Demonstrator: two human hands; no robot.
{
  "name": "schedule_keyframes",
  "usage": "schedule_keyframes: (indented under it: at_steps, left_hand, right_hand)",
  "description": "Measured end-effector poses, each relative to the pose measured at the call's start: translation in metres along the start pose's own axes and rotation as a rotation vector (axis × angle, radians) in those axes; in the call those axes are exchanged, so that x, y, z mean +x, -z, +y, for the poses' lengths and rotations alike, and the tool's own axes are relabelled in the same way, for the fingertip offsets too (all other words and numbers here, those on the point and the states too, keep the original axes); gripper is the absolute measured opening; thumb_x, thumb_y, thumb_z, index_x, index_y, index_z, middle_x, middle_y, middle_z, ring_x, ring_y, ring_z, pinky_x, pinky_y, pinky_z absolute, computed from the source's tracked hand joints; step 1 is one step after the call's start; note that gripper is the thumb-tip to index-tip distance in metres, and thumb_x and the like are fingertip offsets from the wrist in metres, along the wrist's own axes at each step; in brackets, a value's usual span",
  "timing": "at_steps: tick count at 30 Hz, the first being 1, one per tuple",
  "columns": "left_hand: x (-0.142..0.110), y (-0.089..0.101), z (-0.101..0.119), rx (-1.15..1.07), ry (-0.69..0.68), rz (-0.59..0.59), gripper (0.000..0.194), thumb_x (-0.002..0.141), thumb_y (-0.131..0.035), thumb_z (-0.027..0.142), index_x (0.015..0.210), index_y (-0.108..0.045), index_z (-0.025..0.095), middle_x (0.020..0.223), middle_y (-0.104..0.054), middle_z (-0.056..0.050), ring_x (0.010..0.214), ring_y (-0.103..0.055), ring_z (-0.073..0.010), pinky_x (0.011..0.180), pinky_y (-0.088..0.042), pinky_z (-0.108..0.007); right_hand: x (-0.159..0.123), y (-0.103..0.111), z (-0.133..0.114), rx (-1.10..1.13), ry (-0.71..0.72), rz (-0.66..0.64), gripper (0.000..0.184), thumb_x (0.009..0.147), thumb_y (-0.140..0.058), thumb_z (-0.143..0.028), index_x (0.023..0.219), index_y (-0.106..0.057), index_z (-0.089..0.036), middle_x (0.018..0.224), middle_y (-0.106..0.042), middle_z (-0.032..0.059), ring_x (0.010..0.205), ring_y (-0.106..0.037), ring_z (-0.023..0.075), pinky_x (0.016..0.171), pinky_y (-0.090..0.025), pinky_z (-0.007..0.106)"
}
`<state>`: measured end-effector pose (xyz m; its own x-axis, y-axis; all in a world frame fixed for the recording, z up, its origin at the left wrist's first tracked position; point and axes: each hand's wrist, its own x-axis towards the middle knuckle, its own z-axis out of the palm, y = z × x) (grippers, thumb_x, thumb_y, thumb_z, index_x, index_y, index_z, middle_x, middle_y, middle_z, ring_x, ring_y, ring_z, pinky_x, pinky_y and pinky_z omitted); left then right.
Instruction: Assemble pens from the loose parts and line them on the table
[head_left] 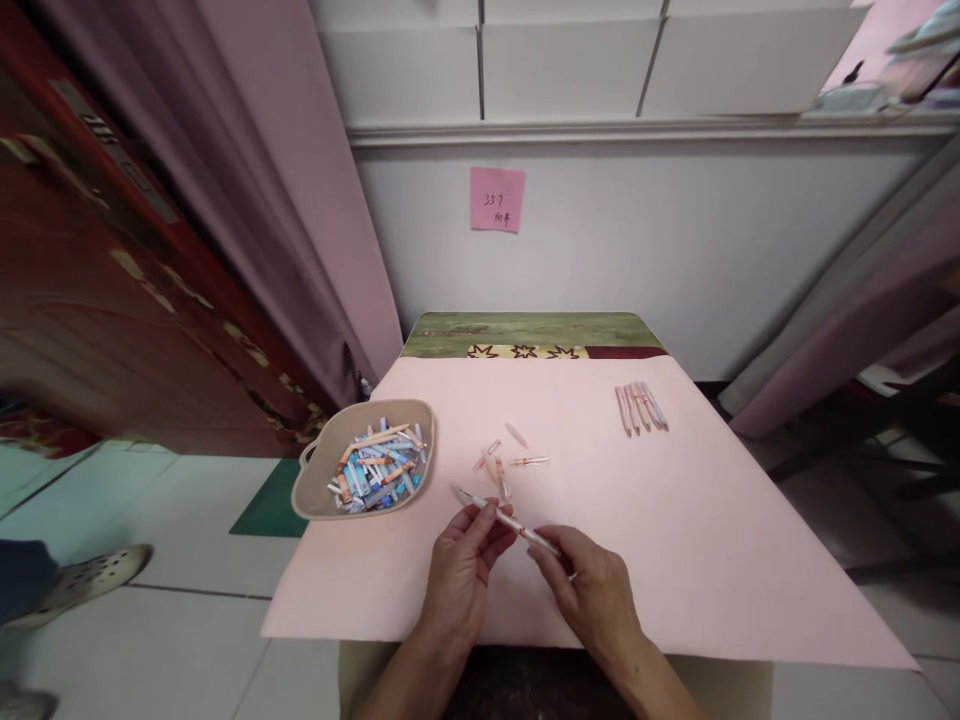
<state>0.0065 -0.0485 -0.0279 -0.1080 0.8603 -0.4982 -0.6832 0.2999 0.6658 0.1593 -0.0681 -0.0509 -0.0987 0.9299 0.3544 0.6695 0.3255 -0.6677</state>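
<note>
Between my two hands is a slim pale pen (517,526) with small red markings, slanting with its pointed end to the upper left. My left hand (463,565) pinches it near the middle of the barrel. The fingers of my right hand (589,580) close round its lower right end. Just beyond my hands lie several loose pen parts (531,461), some clear with red marks, one whitish. Farther right, a row of several assembled pens (641,408) rests side by side.
A beige basket (307,490) full of blue, white and orange pen pieces stands at the left. Pink paper (675,560) covers the table. A pink note (497,200) is stuck on the wall. Another person's shoe (97,580) shows on the floor at left.
</note>
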Motion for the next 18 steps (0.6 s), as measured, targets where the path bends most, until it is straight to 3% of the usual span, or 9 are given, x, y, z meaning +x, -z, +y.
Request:
schedule_keyframes:
  at_steps: [2, 5, 9, 14, 18]
  left_hand:
    - [-0.0003, -0.0002, 0.0002, 0.000, -0.002, 0.008, 0.022, 0.067, -0.080, 0.021, 0.082, -0.069, 0.011, 0.084, -0.074, -0.010, 0.075, -0.069, -0.0169, 0.072, -0.057, -0.027]
    - [-0.0002, 0.0001, -0.0003, 0.003, -0.002, 0.005, 0.022, 0.067, -0.080, 0.022, 0.082, -0.069, 0.011, 0.084, -0.074, -0.011, 0.075, -0.069, -0.0169, 0.072, -0.057, -0.027]
    - [0.0003, 0.0003, -0.0010, 0.007, 0.003, -0.007, 0.023, 0.066, -0.080, 0.023, 0.083, -0.070, 0.010, 0.082, -0.074, -0.010, 0.075, -0.069, -0.0169, 0.072, -0.057, -0.027]
    - [0.0009, 0.0001, -0.0012, 0.005, -0.001, -0.005, 0.024, 0.065, -0.081, 0.022, 0.083, -0.070, 0.011, 0.084, -0.074, -0.011, 0.074, -0.069, -0.0164, 0.071, -0.057, -0.026]
    - [0.0014, -0.0009, -0.0007, 0.018, -0.007, -0.013, 0.024, 0.066, -0.081, 0.023, 0.084, -0.070, 0.010, 0.082, -0.074, -0.010, 0.074, -0.069, -0.0164, 0.072, -0.057, -0.026]
  right_hand:
    - [-0.0003, -0.0007, 0.0002, 0.024, -0.007, 0.024, 0.033, 0.086, -0.060, -0.044, 0.105, -0.063, -0.019, 0.078, -0.068, 0.0026, 0.057, -0.062, 0.0131, 0.056, -0.047, 0.021]
    - [0.0001, -0.0002, -0.0012, 0.026, -0.012, 0.021, 0.022, 0.089, -0.057, -0.041, 0.088, -0.063, -0.020, 0.070, -0.066, 0.0010, 0.054, -0.060, 0.0122, 0.053, -0.044, 0.021]
    - [0.0012, 0.0018, -0.0032, 0.003, -0.009, -0.027, 0.033, 0.096, -0.044, -0.037, 0.075, -0.063, -0.020, 0.061, -0.064, 0.0012, 0.052, -0.059, 0.0124, 0.051, -0.040, 0.021]
    - [0.0004, -0.0003, -0.0010, 0.008, -0.010, 0.011, 0.032, 0.086, -0.059, -0.048, 0.099, -0.064, -0.019, 0.073, -0.067, 0.0022, 0.056, -0.060, 0.0128, 0.056, -0.045, 0.021]
    - [0.0009, -0.0005, -0.0019, 0.004, -0.011, -0.011, 0.026, 0.091, -0.052, -0.041, 0.081, -0.064, -0.020, 0.065, -0.064, 0.0010, 0.053, -0.058, 0.0117, 0.053, -0.040, 0.021]
